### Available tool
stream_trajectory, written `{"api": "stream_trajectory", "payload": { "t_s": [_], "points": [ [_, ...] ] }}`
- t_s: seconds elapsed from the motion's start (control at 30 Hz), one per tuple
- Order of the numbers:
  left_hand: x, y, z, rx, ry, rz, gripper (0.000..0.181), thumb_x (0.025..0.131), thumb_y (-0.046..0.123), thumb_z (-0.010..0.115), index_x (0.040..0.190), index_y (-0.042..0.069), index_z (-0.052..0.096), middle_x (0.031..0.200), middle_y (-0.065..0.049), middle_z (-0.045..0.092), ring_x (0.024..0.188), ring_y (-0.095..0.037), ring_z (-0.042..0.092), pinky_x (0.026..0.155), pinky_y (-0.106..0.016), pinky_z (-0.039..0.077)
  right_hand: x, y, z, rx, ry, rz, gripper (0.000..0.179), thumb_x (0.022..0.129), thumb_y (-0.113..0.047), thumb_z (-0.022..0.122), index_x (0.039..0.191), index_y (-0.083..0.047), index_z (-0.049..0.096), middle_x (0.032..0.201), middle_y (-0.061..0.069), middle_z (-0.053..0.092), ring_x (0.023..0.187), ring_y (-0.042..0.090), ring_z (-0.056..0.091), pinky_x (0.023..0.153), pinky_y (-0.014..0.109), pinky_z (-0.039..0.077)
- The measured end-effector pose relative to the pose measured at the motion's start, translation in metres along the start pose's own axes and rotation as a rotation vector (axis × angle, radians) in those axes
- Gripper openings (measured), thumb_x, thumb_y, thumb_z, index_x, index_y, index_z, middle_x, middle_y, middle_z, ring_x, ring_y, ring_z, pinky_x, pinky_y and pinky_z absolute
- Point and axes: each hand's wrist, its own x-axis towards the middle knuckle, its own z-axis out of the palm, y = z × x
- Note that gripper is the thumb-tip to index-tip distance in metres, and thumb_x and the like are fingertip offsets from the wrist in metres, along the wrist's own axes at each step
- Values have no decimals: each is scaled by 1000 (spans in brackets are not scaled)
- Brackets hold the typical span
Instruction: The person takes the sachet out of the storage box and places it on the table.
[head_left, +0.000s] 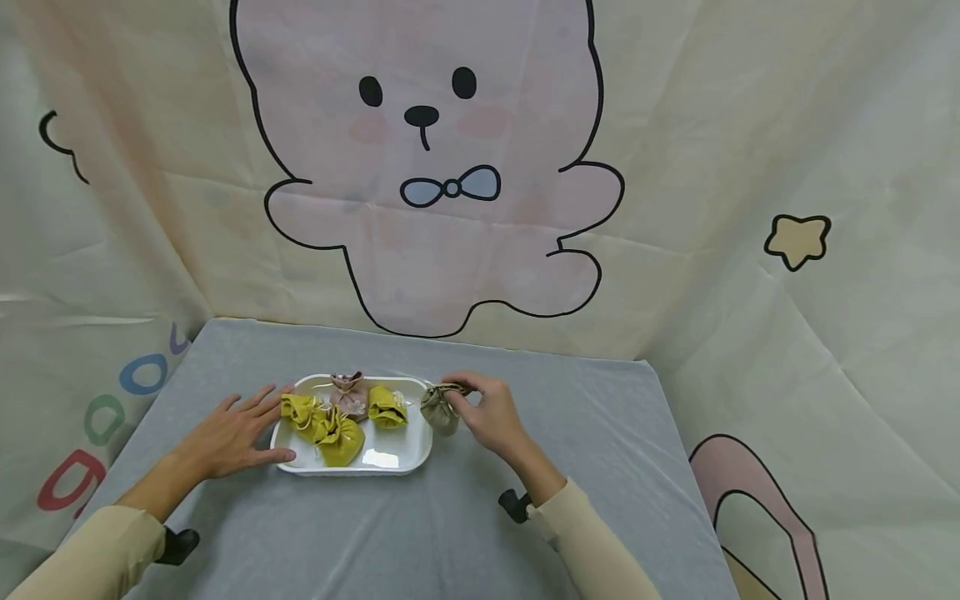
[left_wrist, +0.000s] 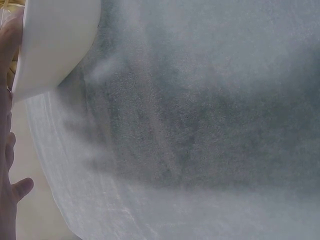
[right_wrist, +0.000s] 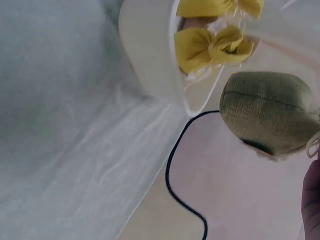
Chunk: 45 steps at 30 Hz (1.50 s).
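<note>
Draped in grey-blue, the tabletop (head_left: 420, 542) spreads before me, and just at the right end of a white tray (head_left: 386, 462) is the olive drawstring pouch (head_left: 441, 410) that I pinch near its gathered neck with my right hand (head_left: 487, 414). Yellow pouches (head_left: 341, 443) and a dusky pink pouch (head_left: 349, 398) sit in the tray, whose left rim my widely spread left hand (head_left: 238, 435) touches; behind it all hangs a pale backdrop (head_left: 675, 167) printed with a pink bear (head_left: 450, 267).
</note>
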Motion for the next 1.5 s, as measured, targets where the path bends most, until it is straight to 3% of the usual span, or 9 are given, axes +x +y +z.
{"api": "stream_trajectory", "payload": {
  "t_s": [0.47, 0.73, 1.13, 1.23, 1.5],
  "points": [
    [0, -1, 1, 7, -2, 4, 93, 83, 74, 58, 146, 7, 50, 155, -17, 40, 141, -43, 34, 103, -71, 31, -10, 35, -13, -41, 67, 94, 15, 89, -1, 72, 104, -4, 75, 97, 5, 75, 83, 15, 68, 73, 37, 56],
    [0, -1, 0, 5, -1, 1, 93, 83, 74, 59, 146, 7, 50, 155, -17, 41, 141, -43, 34, 103, -71, 31, -17, 57, -11, -65, 72, 144, 15, 89, -2, 73, 103, -7, 75, 95, 3, 75, 80, 13, 68, 71, 30, 55],
    [0, -2, 2, 0, 2, -1, 93, 83, 75, 59, 146, 7, 50, 155, -17, 40, 141, -43, 34, 103, -72, 30, -26, 76, -5, -113, 72, 164, 15, 88, 1, 73, 101, -5, 75, 95, 6, 75, 79, 17, 69, 70, 32, 56],
    [0, -2, 2, 0, 2, -1, 93, 83, 74, 59, 146, 7, 50, 155, -17, 40, 141, -43, 34, 103, -72, 30, -29, 80, -2, -138, 58, 183, 15, 88, 0, 72, 102, -3, 74, 95, 7, 75, 79, 18, 68, 70, 33, 56],
    [0, -1, 0, -9, -7, -5, 94, 83, 74, 59, 147, 6, 48, 155, -18, 40, 141, -44, 33, 103, -72, 29, -35, 86, 6, -157, -74, 300, 19, 90, 1, 68, 108, 2, 73, 97, 9, 73, 74, 13, 63, 63, 26, 52]
  ]
}}
